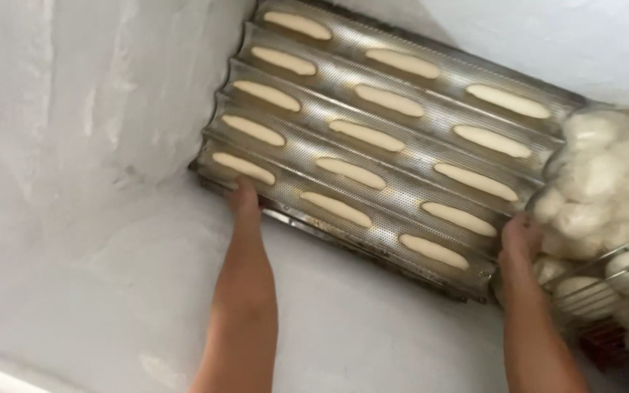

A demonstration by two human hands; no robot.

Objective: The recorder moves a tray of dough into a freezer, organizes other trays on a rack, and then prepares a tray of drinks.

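Both hands grip a perforated metal baguette tray (394,145) lying on a pale floured surface (96,240): left hand (244,195) clasps its near-left corner, right hand (520,236) its near-right corner. Fifteen raw dough sticks (367,135) lie in its five grooves. Bagged dough balls (606,182) sit just right.

Perforated, dull-shiny metal tray (402,156); matt, smooth pale dough pieces (368,135); floury, matt white table (111,240); wire basket (613,291).

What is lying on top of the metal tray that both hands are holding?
The tray carries fifteen long dough pieces, three in each of its five channels. What is beneath the tray is covered. The left hand and right hand grip its near edge.
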